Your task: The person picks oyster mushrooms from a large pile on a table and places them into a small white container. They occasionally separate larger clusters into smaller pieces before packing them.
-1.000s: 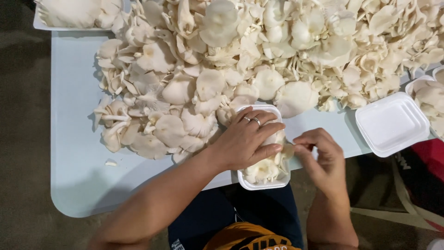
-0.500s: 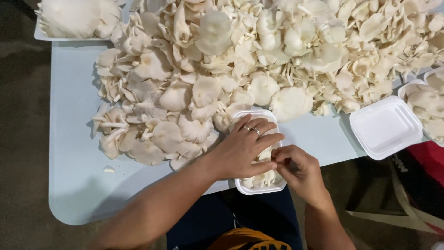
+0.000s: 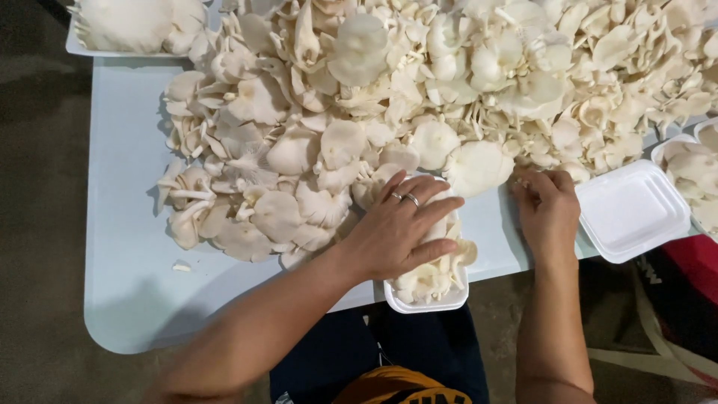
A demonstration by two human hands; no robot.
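Observation:
My left hand, with rings on one finger, lies flat with spread fingers on top of the mushrooms in a white foam tray at the table's near edge. My right hand is to the right of the tray, fingertips touching mushrooms at the lower edge of the big pile of white oyster mushrooms. Whether those fingers grip a mushroom is hidden.
The pale blue table carries the pile. An empty white foam tray sits at the right edge, a filled one beyond it. Another filled tray is at the top left. A small mushroom scrap lies near the left.
My right hand has moved from the tray's right side up and right to the pile's edge. My left hand stays pressed on the tray's mushrooms.

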